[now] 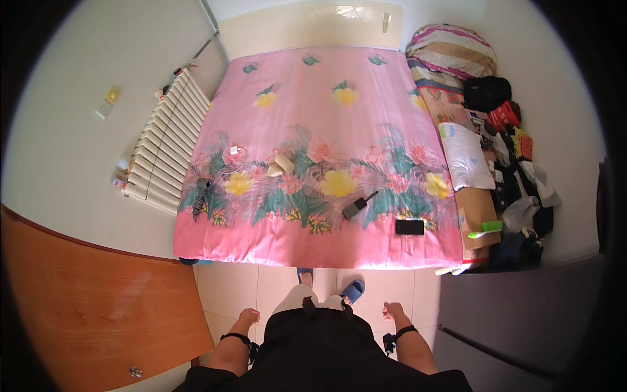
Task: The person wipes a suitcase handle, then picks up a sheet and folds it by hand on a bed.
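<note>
My left hand (250, 316) hangs beside my left hip, its fingers loosely curled, with nothing visible in it. On the other side my right hand (392, 310) hangs away from my body, fingers partly curled, also with no object visible. Both hang short of a bed with a pink floral bedspread (318, 251). On the bedspread lie a grey and black handled object (354, 208), a black smartphone (409, 227), a beige folded item (281, 165), a white charger (234, 150) with a cable, and a dark striped object (199, 198).
A white radiator (164, 139) stands left of the bed, an orange wooden door (98, 304) nearer me. Along the bed's right side are a white pillow (467, 156), a cardboard box (476, 210) with a green brush (490, 227), and piled bags. A dark cabinet (519, 313) is at lower right.
</note>
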A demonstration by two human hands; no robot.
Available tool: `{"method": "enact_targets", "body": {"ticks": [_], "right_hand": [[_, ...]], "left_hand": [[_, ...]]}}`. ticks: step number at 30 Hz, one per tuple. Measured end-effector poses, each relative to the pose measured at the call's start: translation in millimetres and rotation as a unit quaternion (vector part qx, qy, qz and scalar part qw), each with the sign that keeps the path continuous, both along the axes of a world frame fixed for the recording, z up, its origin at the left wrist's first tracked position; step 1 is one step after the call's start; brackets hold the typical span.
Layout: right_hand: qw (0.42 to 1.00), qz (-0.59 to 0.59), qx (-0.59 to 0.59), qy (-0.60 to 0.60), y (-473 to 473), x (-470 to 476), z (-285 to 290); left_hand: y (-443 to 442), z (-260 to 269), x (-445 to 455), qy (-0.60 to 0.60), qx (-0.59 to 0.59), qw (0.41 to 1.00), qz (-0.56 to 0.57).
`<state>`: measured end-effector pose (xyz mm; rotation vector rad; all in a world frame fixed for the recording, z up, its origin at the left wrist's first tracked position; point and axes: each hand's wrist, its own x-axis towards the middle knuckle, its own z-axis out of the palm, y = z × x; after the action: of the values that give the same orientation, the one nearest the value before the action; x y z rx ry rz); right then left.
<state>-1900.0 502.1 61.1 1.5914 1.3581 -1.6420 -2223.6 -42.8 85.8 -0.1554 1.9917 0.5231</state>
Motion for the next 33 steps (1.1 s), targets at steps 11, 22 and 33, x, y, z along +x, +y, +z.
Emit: {"method": "enact_targets", "body": {"ticks": [11, 22, 33], "right_hand": [[0.998, -0.036, 0.042, 0.018, -24, 14, -3], [0.928, -0.336, 0.141, -0.084, -169, 125, 81], [0.809, -0.565, 0.075, -0.147, -463, 89, 121]], "left_hand": [[88, 40, -37, -0.042, -0.032, 0.998, 0.033], [265, -7, -168, -0.134, 0.072, 0.971, -0.182], [415, -108, -131, 0.083, 0.173, 0.581, -0.791]]}}
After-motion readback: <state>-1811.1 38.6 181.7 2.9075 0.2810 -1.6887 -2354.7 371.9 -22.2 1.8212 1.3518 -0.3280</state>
